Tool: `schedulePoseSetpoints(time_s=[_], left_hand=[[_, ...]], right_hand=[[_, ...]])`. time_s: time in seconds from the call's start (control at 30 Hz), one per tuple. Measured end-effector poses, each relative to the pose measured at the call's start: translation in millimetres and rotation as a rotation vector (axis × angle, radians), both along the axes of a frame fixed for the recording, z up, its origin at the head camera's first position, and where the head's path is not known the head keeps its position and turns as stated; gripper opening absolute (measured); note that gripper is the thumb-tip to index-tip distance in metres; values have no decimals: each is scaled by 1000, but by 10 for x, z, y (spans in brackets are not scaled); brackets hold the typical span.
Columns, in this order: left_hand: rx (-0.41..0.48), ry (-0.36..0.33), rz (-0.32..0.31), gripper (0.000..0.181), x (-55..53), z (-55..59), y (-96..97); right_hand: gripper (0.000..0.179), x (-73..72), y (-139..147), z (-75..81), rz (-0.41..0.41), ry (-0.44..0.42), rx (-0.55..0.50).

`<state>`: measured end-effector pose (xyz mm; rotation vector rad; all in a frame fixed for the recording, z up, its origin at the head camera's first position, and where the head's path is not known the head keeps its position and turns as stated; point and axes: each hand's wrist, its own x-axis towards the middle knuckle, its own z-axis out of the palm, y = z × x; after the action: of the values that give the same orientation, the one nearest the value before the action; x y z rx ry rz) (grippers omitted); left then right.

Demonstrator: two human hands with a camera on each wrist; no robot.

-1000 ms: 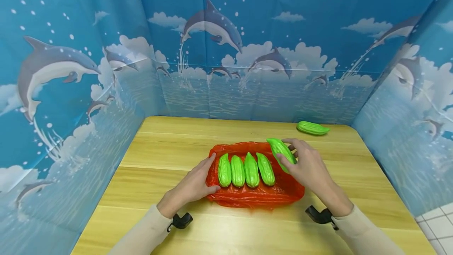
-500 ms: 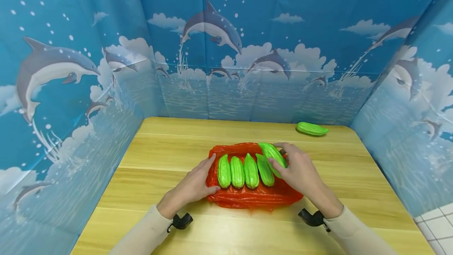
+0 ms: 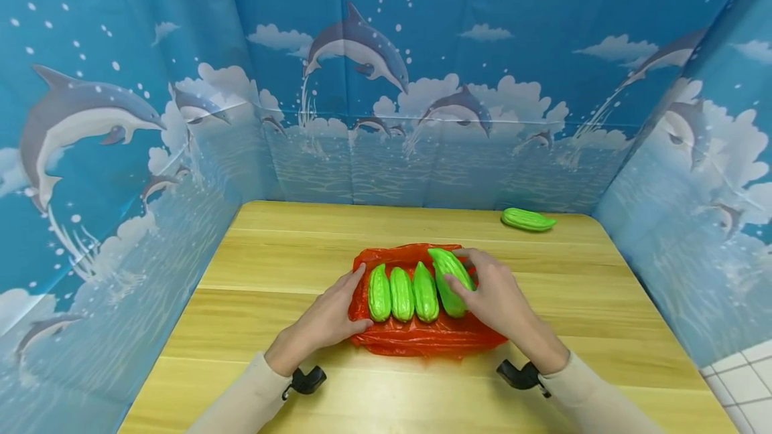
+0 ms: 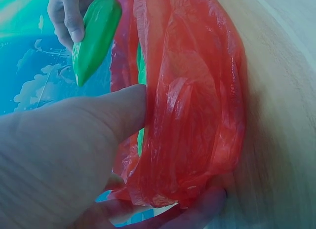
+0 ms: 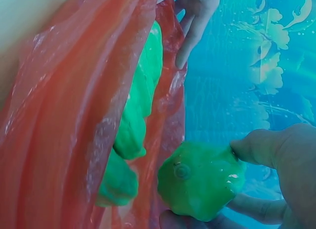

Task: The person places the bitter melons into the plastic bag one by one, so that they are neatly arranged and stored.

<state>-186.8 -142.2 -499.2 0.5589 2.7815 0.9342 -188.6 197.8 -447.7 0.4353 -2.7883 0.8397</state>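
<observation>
An opened red plastic bag (image 3: 422,345) lies on the table with a row of green bitter melons (image 3: 401,295) inside. My left hand (image 3: 322,317) grips the bag's left end, thumb over the rim; in the left wrist view the thumb presses against the red film (image 4: 192,100) and the fingers are partly hidden beneath it. Between thumb and fingers, my right hand (image 3: 497,297) holds another bitter melon (image 3: 448,265) above the bag's right part. It partly covers the rightmost one in the row. In the right wrist view, the held melon's blunt end (image 5: 202,182) faces the camera.
One more bitter melon (image 3: 527,220) lies at the table's back right, near the curtain. The wooden table (image 3: 271,240) is bordered at the back and sides by a dolphin-printed curtain (image 3: 422,173). Each wrist bears a black camera mount (image 3: 307,380).
My right hand has carried its bitter melon leftward and slightly down, from the bag's right edge to over the rightmost melon of the row. My left hand stays at the bag's left end.
</observation>
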Motion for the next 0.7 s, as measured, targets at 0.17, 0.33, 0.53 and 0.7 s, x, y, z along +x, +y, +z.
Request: schedulePoseSetpoints(time_s=[0.17,0.33,0.53,0.7], left_hand=[[-4,0,3,113,4,0,4],[-2,-3,3,112,3,5,12],[-4,-15,6,113,-3,2,25],[-3,-8,7,113,-9,4,23]], right_hand=[[53,-23,-53,-20,-1,-17,-3],[52,-44,-102,-7,5,-30,-14],[52,-76,-162,-26,9,-64,-26],[54,-121,-214,-42,12,-100,-48]])
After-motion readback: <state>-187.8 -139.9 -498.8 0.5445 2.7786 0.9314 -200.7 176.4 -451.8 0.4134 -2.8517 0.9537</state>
